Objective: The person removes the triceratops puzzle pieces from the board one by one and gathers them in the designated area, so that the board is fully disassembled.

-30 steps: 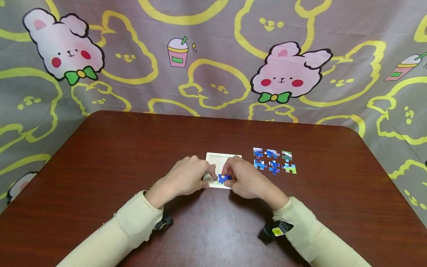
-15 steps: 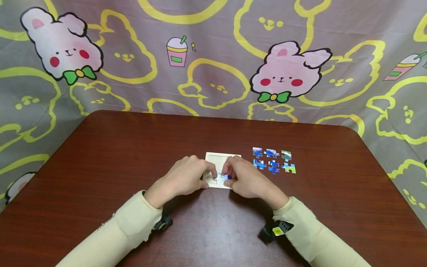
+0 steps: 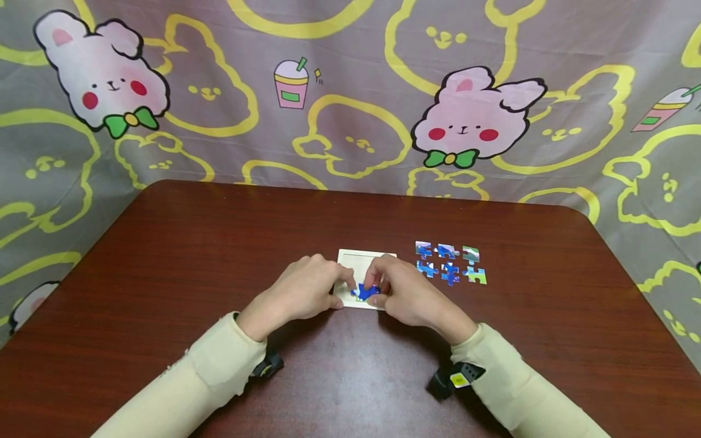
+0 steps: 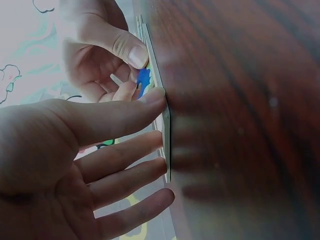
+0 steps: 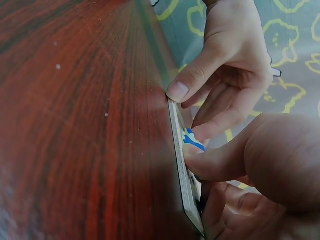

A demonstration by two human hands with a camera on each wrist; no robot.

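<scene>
In the head view, a pale puzzle tray point(image 3: 356, 261) lies mid-table with a blue jigsaw piece point(image 3: 366, 293) at its near side. My right hand point(image 3: 408, 292) pinches this piece between thumb and bent fingers; part of the piece is hidden by them. My left hand point(image 3: 309, 286) holds the tray's near left corner, thumb on the front edge, a bent index finger close to the piece. Both wrist views show the piece's blue edge point(image 5: 194, 141) against the tray's thin side point(image 4: 159, 77). Whether the piece lies flat is hard to tell.
Several loose jigsaw pieces point(image 3: 450, 264) lie in two rows to the right of the tray. The dark wooden table point(image 3: 219, 231) stretches around. A patterned curtain point(image 3: 350, 79) hangs behind its far edge.
The piece looked pale and shiny half a second ago and shows blue again now, so its tilt has shifted slightly. Both hands stay nearly in place; the loose pieces have not moved.
</scene>
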